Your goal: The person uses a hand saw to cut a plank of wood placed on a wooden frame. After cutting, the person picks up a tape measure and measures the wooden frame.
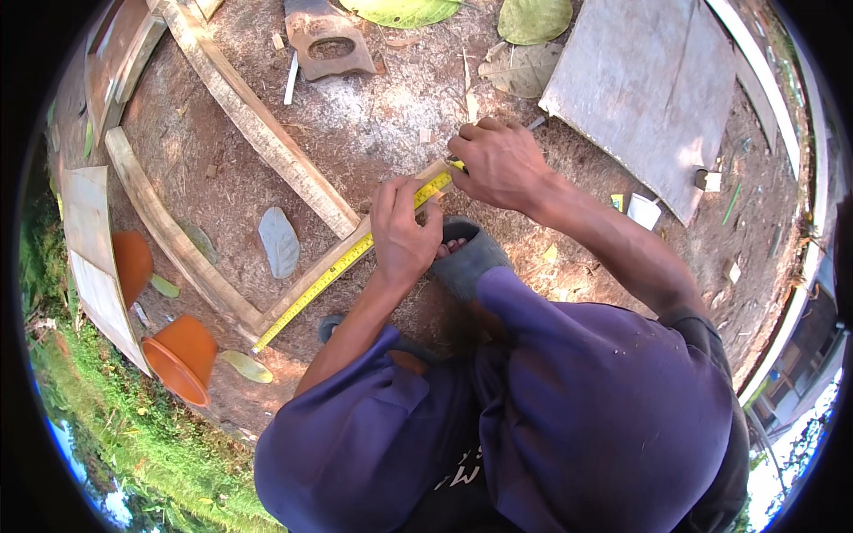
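Note:
A yellow tape measure blade (pixel 330 275) is drawn out along a narrow wooden strip (pixel 302 286), its free end at the strip's lower left end. My left hand (pixel 404 229) is closed over blade and strip, the thumb on the near side. My right hand (pixel 500 166) is curled at the strip's upper right end, around a small yellow and black part that looks like the tape's case; the fingers hide most of it. One foot in a dark slipper (pixel 471 258) stands just below my hands.
A long wooden batten (pixel 258 129) meets the strip; another batten (pixel 169 231) lies left. A handsaw (pixel 329 44) rests at the top. Grey board (pixel 644 89) and a white cup (pixel 643 211) are right. Orange pots (pixel 182 355) and a pale panel (pixel 102 266) stand left.

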`<act>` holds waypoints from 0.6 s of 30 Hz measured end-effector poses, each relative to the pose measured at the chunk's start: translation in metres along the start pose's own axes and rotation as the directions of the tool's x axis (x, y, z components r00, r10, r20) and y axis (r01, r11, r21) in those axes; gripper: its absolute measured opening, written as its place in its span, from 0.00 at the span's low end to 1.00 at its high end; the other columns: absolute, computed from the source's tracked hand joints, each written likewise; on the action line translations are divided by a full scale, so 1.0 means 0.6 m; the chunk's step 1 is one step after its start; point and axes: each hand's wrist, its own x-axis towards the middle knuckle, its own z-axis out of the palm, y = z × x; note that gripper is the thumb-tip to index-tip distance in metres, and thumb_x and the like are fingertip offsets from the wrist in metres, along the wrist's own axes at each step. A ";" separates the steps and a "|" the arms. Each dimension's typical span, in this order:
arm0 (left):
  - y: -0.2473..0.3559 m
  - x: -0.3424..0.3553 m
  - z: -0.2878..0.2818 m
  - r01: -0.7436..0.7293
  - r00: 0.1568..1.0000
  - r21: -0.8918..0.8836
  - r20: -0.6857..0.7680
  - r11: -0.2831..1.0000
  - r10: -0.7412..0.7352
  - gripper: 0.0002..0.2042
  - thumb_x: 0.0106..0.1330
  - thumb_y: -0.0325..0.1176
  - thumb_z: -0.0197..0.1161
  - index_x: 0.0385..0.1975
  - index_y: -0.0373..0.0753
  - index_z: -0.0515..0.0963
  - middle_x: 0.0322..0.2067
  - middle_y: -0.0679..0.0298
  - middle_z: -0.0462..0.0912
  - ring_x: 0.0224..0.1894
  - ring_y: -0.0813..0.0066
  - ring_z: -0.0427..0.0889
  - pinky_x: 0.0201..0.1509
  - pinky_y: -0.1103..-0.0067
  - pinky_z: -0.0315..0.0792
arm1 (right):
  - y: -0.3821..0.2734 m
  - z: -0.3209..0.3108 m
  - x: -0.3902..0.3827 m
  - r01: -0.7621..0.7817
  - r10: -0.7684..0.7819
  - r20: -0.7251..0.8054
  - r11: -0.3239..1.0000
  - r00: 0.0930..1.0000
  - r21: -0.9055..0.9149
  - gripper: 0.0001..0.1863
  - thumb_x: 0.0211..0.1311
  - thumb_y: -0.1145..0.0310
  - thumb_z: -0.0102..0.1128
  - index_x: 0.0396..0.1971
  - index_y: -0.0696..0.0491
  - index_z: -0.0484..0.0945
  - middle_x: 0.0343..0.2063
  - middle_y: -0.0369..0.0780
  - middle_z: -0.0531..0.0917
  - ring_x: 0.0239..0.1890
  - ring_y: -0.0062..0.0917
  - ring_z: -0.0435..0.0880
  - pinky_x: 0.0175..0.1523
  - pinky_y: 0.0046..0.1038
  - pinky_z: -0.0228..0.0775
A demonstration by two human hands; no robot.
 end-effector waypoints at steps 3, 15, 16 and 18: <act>-0.002 0.001 0.006 -0.004 1.000 0.003 -0.012 1.000 0.004 0.12 0.59 0.23 0.67 0.42 0.31 0.78 0.44 0.51 0.78 0.47 0.50 0.77 0.52 0.61 0.72 | 0.003 0.003 -0.001 -0.008 0.009 -0.016 1.000 1.000 0.004 0.17 0.67 0.55 0.60 0.38 0.55 0.83 0.39 0.43 0.85 0.49 0.42 0.84 0.60 0.51 0.71; -0.011 -0.003 0.002 -0.036 0.995 -0.001 -0.097 0.999 0.035 0.11 0.56 0.25 0.69 0.38 0.32 0.79 0.41 0.54 0.78 0.45 0.54 0.78 0.50 0.63 0.72 | -0.014 -0.003 -0.005 0.035 -0.042 -0.146 0.998 0.988 -0.048 0.11 0.63 0.62 0.65 0.35 0.54 0.81 0.35 0.40 0.83 0.45 0.38 0.83 0.46 0.46 0.77; -0.010 -0.003 0.004 -0.032 0.994 -0.001 -0.106 0.999 0.032 0.11 0.55 0.25 0.69 0.38 0.32 0.79 0.41 0.55 0.78 0.45 0.54 0.78 0.50 0.63 0.72 | -0.014 -0.004 -0.004 0.050 -0.057 -0.157 0.998 0.986 -0.049 0.10 0.63 0.62 0.66 0.35 0.54 0.81 0.35 0.40 0.83 0.45 0.38 0.83 0.46 0.45 0.77; -0.016 -0.005 -0.002 -0.033 0.991 0.017 -0.127 0.999 0.034 0.11 0.55 0.25 0.69 0.37 0.33 0.79 0.41 0.55 0.78 0.45 0.54 0.78 0.50 0.63 0.72 | -0.022 -0.004 0.004 0.073 -0.079 -0.155 0.996 0.985 -0.047 0.10 0.63 0.63 0.66 0.36 0.55 0.81 0.35 0.41 0.83 0.44 0.40 0.83 0.46 0.44 0.77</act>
